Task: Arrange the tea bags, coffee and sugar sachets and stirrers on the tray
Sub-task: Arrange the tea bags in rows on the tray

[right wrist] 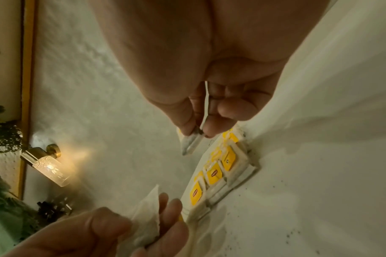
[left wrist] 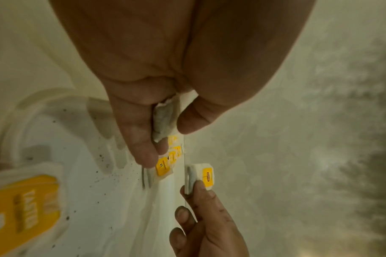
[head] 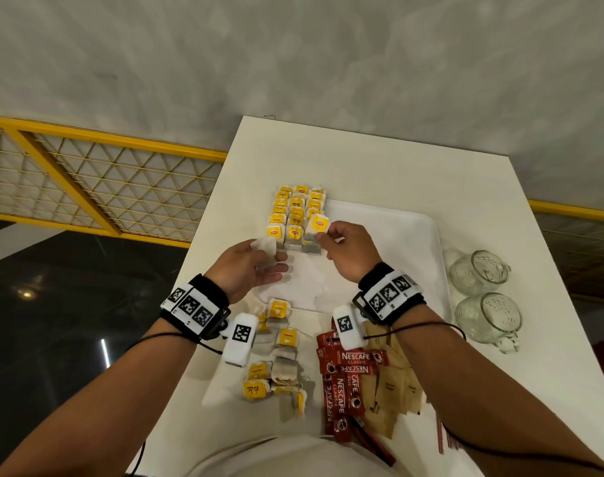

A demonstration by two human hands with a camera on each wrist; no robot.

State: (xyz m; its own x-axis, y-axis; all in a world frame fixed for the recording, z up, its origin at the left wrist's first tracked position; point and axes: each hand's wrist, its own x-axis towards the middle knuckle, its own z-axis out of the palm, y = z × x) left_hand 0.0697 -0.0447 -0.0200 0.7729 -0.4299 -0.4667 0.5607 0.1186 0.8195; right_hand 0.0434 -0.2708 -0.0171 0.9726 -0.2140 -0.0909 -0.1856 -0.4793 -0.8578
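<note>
Head view: we see bright, even light on the white table [head: 379, 160] and strong bending at the edges.
Wrist views: we find them dim, yellowish and grainy.
Lamp [right wrist: 47, 166]: it glows warm, with flare.
Near tea bag [left wrist: 25, 205]: blurred.

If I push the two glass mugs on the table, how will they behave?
The glass mugs lie on their sides, so they would probably roll, though the handles may stop them. Being glass, they look fragile and sit near the table edge.
</note>
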